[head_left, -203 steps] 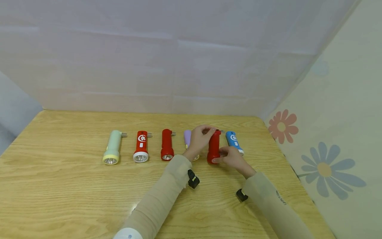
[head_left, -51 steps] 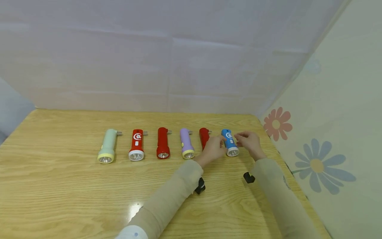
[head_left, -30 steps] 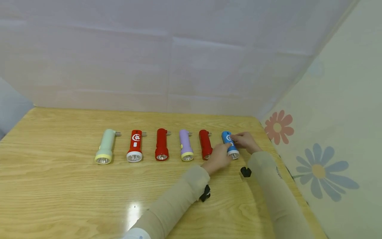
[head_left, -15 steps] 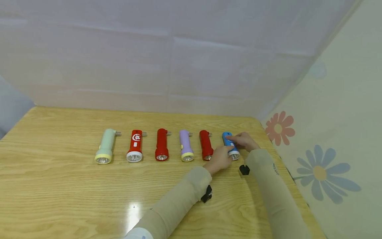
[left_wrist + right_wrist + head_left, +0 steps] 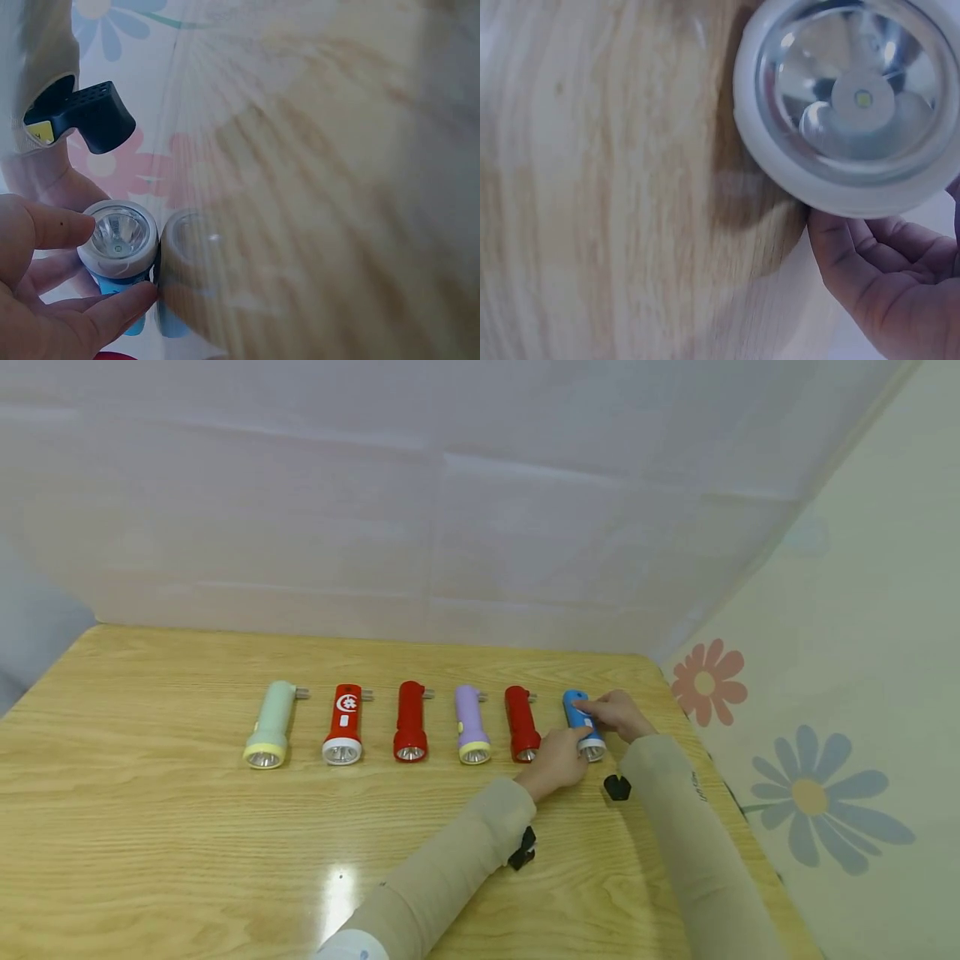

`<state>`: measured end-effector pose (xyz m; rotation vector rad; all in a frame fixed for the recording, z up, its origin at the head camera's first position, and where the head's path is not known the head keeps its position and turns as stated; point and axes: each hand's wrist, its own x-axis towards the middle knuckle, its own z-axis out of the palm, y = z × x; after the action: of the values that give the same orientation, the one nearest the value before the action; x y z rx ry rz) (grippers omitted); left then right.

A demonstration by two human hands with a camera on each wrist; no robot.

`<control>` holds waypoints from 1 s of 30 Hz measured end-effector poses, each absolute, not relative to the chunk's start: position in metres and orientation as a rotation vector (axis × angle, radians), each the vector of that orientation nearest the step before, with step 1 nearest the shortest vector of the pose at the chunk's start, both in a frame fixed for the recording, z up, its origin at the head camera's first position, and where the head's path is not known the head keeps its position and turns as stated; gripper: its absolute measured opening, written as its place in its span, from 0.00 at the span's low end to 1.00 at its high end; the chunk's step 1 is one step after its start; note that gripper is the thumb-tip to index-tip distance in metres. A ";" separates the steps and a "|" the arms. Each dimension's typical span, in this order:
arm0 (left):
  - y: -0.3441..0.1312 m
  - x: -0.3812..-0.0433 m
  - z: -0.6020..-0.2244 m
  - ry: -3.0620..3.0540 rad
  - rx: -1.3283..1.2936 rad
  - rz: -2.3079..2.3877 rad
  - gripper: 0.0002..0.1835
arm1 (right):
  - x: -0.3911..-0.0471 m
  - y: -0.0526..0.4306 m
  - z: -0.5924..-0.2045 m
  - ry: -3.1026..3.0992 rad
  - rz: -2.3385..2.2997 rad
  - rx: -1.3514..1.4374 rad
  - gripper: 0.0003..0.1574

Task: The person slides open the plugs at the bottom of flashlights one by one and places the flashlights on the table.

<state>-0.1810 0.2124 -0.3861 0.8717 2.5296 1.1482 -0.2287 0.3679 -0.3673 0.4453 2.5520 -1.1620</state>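
A blue flashlight (image 5: 576, 718) with a white head lies at the right end of a row on the table. My left hand (image 5: 557, 762) pinches it near the head, thumb at the rim and a finger on the other side in the left wrist view. From the right, my right hand (image 5: 621, 714) grips its body, thumb across the top. Its clear lens (image 5: 862, 97) fills much of the right wrist view, hiding part of the right fingers. Just left of my left hand lies a red flashlight (image 5: 521, 722).
Leftward in the row lie a purple flashlight (image 5: 470, 722), another red flashlight (image 5: 410, 718), a red-and-white flashlight (image 5: 344, 722) and a pale green flashlight (image 5: 272, 722). The wooden table (image 5: 225, 843) meets a flowered wall covering (image 5: 847, 610) on the right.
Earlier both hands held the right-hand red flashlight; it now lies released in the row. The hands have moved right and taken hold of the blue flashlight, which lies a little straighter.
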 end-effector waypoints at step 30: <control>0.212 -0.180 -0.388 2.515 0.757 1.254 0.24 | -0.215 0.352 -0.359 2.656 -1.452 0.439 0.35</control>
<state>-0.1801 0.2124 -0.3876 0.7573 2.5149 1.2544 -0.2148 0.3521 -0.3594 0.4388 2.6558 -1.4524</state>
